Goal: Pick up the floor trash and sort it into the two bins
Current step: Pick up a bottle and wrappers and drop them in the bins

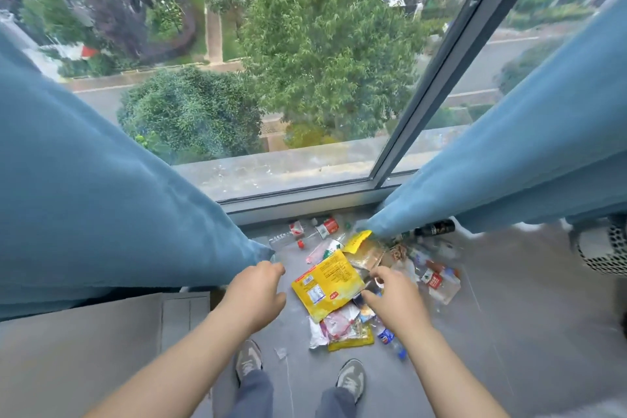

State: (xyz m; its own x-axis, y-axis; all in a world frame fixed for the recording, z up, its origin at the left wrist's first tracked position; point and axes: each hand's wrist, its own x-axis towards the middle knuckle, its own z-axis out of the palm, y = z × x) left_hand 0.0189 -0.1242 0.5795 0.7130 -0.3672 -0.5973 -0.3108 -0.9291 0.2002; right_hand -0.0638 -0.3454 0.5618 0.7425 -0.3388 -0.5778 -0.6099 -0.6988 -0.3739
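Trash lies heaped on the grey floor (509, 316) below the window. A big yellow wrapper (327, 285) is in the middle, with a pink-white wrapper (339, 321) and a small yellow packet (351, 341) nearer my feet. Clear bottles with red labels (325, 227) lie by the window frame, another (437, 278) to the right, and a dark bottle (436, 228) sits under the right curtain. My right hand (390, 295) hovers at the big wrapper's right edge, thumb and fingers apart. My left hand (254, 292) hangs left of the wrapper, fingers loosely curled, holding nothing I can see.
Blue curtains (101, 197) hang on both sides, and their hems reach the trash. A low grey cabinet (101, 349) stands at my left. A white perforated container (604, 248) is at the right edge. A small blue-labelled bottle (386, 338) lies near my right shoe (351, 380).
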